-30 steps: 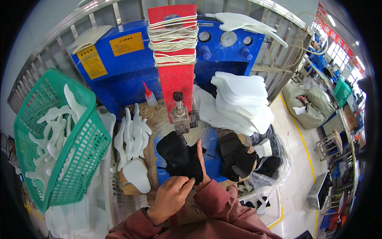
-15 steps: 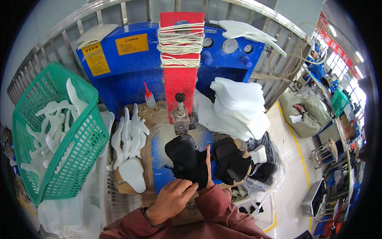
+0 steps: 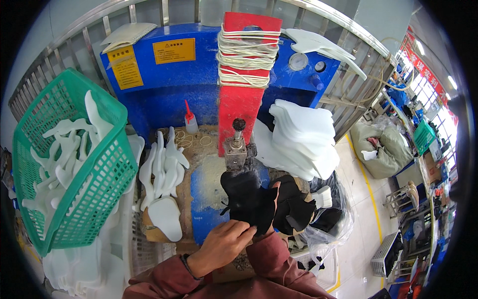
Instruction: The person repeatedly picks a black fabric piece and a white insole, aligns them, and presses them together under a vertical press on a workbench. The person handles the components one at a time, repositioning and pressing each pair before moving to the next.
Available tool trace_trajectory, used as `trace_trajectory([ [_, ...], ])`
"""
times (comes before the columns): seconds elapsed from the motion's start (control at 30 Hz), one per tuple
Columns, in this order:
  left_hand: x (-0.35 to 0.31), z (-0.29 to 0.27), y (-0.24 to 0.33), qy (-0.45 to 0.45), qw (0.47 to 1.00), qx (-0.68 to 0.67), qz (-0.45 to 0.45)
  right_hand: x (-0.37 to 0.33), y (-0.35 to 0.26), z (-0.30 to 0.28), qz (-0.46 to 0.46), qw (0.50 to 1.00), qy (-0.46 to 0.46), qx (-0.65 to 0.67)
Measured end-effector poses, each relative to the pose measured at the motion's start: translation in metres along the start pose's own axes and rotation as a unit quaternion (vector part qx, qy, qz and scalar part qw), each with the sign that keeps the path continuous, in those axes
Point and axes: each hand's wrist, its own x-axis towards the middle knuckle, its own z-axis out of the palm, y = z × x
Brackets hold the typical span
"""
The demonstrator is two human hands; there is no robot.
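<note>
Left hand [image 3: 223,246] grips black piece [image 3: 250,199]; blue machine [image 3: 149,110] bears two printed yellow labels [image 3: 174,51].

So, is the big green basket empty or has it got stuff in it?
It's got stuff in it: through the open top of the green basket you can see a jumble of curvy white pieces.
</note>
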Motion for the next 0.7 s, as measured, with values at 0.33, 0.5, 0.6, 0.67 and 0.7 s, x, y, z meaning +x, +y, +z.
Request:
trace_trajectory([
  [0.33, 0.005, 0.009, -0.011, -0.007, 1.0, -0.009, 0.01, 0.005, -0.003, 0.0, -0.017, 1.0, -0.014, 0.001],
  [0.5, 0.011, 0.012, -0.017, -0.001, 1.0, -0.016, 0.008, 0.009, -0.005, 0.005, -0.032, 0.999, -0.003, -0.005],
  [0.6, 0.016, 0.012, -0.022, 0.006, 1.0, -0.01, 0.008, 0.016, -0.006, 0.009, -0.04, 0.999, -0.003, -0.01],
  [0.67, 0.017, 0.01, -0.026, 0.007, 1.0, -0.005, 0.005, 0.024, -0.005, 0.013, -0.045, 0.999, 0.0, -0.013],
  [0.7, 0.018, 0.01, -0.027, 0.006, 1.0, 0.0, 0.0, 0.028, -0.004, 0.014, -0.046, 0.999, 0.0, -0.016],
])
